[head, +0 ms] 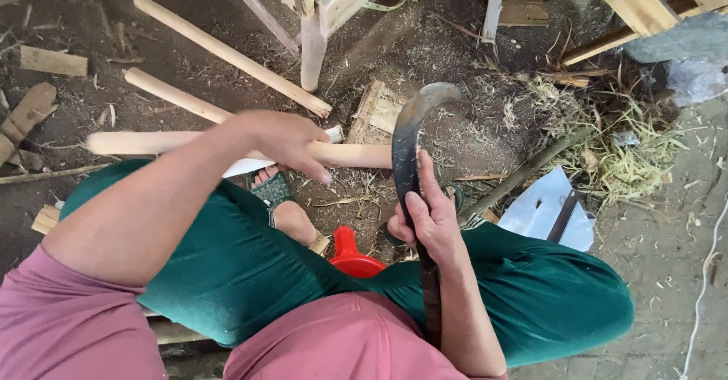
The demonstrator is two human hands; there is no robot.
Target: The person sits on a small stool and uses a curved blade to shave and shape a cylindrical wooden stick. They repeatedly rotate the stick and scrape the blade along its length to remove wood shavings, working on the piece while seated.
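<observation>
Gripping tight, the left hand (284,143) pins a pale peeled wooden stick (227,143) flat across the green-clad knees while the right hand (428,217) clenches a dark curved sickle blade (409,133), its tip hooked just past the stick's end.

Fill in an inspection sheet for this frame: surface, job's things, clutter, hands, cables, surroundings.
Surface: dirt floor strewn with shavings.
Job's things: peeled wooden pole lying across the person's lap; dark curved blade with its edge at the pole's end.
Clutter: two loose poles, wood offcuts, straw pile, red plastic object, white sheet with a saw.
Hands: left hand grips the pole; right hand grips the blade.
Cables: white cord along the floor's right edge.
Surroundings: wooden frame leg, lumber top right.
</observation>
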